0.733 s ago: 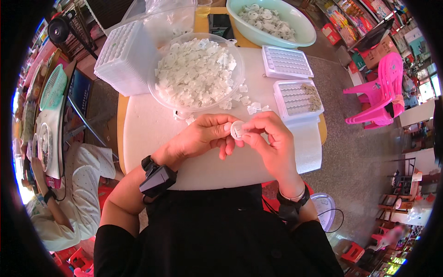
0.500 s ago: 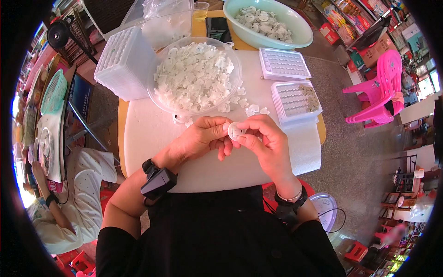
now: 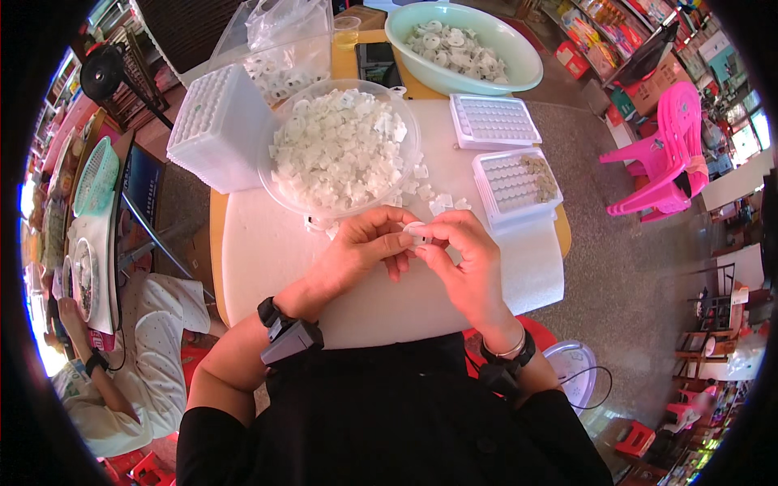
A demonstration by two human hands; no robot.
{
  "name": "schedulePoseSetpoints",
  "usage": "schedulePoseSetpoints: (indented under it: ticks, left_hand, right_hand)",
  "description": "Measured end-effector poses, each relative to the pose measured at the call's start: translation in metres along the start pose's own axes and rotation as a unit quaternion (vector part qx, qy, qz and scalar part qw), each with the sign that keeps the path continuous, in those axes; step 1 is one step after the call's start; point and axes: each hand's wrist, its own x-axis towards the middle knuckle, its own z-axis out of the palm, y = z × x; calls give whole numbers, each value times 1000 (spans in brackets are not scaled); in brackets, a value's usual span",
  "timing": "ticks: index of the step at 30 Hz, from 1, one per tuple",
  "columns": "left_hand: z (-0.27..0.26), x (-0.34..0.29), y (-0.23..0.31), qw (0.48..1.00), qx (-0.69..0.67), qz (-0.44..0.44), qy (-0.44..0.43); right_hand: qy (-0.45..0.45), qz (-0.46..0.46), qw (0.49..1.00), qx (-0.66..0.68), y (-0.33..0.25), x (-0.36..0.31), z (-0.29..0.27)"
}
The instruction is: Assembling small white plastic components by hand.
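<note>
Over the middle of the white-covered table, a small white plastic part is pinched between both hands. My left hand grips its left side between thumb and fingers. On the other side my right hand has thumb and forefinger closed on it. Fingers hide much of the part, so its exact shape is unclear. Just beyond the hands stands a round clear bowl heaped with small white plastic pieces. Several loose pieces lie beside the bowl, close past my fingertips.
Stacked white trays rise left of the bowl. Two ridged trays sit at the right, the nearer one holding small brownish bits. Behind are a pale green basin, a phone and a cup. Someone sits at left.
The white part has turned from showing its round face to lying more edge-on between my fingers. Both hands remain on it, and the view has tilted slightly.
</note>
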Motion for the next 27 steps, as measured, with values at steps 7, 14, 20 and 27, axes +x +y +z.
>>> schedulePoseSetpoints:
  ticks: [7, 14, 20, 27]
  left_hand:
    - [-2, 1, -3, 999, -7, -7, 39]
    - [-1, -1, -1, 997, 20, -11, 68]
    - [0, -2, -2, 994, 56, 3, 98]
    - [-2, 1, -5, 990, 78, 10, 115]
  right_hand:
    - [28, 99, 990, 92, 11, -5, 13]
    - [-1, 114, 991, 74, 7, -4, 17]
    - [17, 112, 993, 26, 7, -2, 27]
    - [35, 112, 991, 60, 10, 5, 29]
